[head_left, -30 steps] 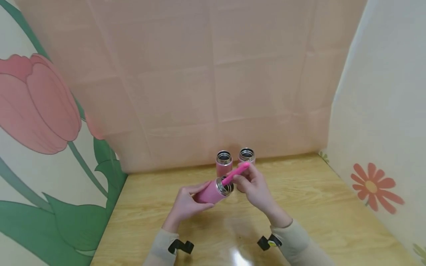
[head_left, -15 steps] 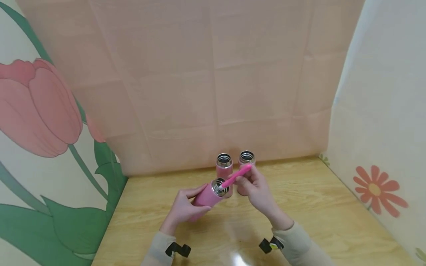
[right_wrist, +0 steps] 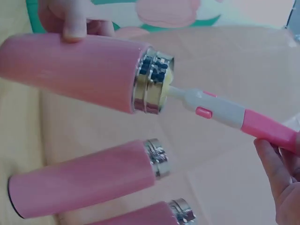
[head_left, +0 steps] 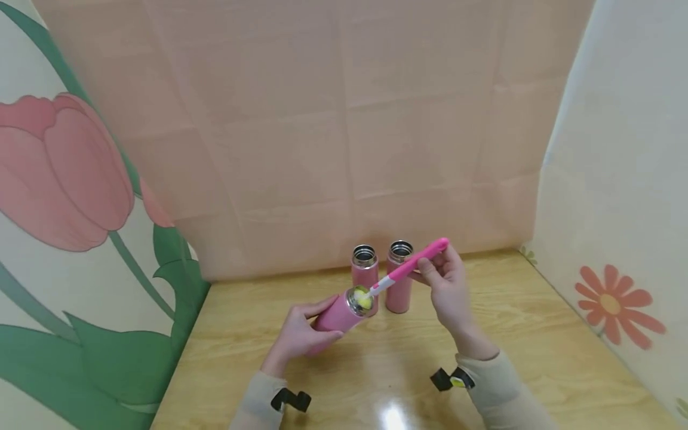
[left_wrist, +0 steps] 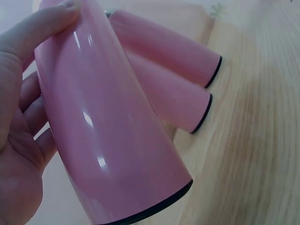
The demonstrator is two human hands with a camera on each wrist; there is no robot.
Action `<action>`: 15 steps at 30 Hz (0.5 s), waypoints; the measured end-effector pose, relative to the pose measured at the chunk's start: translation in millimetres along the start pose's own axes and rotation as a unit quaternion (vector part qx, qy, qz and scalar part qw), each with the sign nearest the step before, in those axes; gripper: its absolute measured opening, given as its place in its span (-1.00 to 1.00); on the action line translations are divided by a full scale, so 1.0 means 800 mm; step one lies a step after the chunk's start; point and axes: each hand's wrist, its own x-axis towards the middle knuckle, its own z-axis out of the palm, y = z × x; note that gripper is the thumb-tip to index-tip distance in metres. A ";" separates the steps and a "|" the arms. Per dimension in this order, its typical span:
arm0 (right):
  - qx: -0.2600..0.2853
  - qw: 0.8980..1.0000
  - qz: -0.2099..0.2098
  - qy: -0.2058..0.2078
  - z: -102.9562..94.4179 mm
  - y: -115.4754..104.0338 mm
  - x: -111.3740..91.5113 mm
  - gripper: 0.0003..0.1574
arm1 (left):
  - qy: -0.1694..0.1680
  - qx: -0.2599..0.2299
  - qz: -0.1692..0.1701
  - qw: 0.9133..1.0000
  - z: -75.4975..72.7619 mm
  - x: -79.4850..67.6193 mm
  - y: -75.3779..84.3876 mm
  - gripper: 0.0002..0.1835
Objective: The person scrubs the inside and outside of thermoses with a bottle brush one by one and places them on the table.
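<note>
My left hand [head_left: 301,331] grips a pink thermos bottle [left_wrist: 103,112] round its body, tilted with its open steel mouth toward the right. In my right hand [head_left: 448,292] I pinch the pink handle of a bottle brush [right_wrist: 220,110], which has a white neck with pink buttons. The brush's pale yellow sponge head [head_left: 363,300] fills the bottle's mouth; how far it reaches inside is hidden. Just behind stand two more pink thermos bottles, one on the left [head_left: 365,278] and one on the right [head_left: 399,292], upright and without lids.
A wood-grain table [head_left: 242,316] lies under everything. Behind it hangs a creased pinkish cloth [head_left: 344,131]. Side panels carry a printed tulip [head_left: 80,173] on the left and a red flower [head_left: 610,304] on the right.
My right hand has moved up and to the right, drawing the brush outward, so its white neck and yellow sponge now show at the mouth. The left hand stays nearly in place.
</note>
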 end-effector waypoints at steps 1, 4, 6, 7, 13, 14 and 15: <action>-0.002 1.000 -0.001 0.005 -0.003 -0.002 0.001 -0.81 | -0.002 -0.001 0.001 1.000 0.001 0.001 0.000 -0.25; 0.000 1.000 -0.009 0.012 -0.008 -0.007 0.004 -0.88 | 0.000 -0.004 -0.003 1.000 0.003 0.004 -0.001 -0.25; 0.003 1.000 -0.014 0.017 -0.010 -0.010 0.007 -0.96 | 0.003 -0.002 -0.006 1.000 0.003 0.004 -0.003 -0.26; 0.007 1.000 -0.015 0.018 -0.010 -0.011 0.008 -0.96 | 0.005 0.001 -0.009 1.000 0.002 0.003 -0.003 -0.26; 0.034 0.999 -0.020 0.028 -0.014 -0.016 0.010 -0.96 | 0.001 0.013 -0.012 1.000 0.002 0.002 0.000 -0.26; 0.034 0.999 -0.019 0.030 -0.015 -0.017 0.009 -0.96 | 0.001 0.014 -0.013 1.000 0.002 0.002 0.000 -0.27; 0.031 0.999 -0.017 0.032 -0.016 -0.017 0.008 -0.94 | 0.000 0.013 -0.013 1.000 0.001 0.002 0.000 -0.27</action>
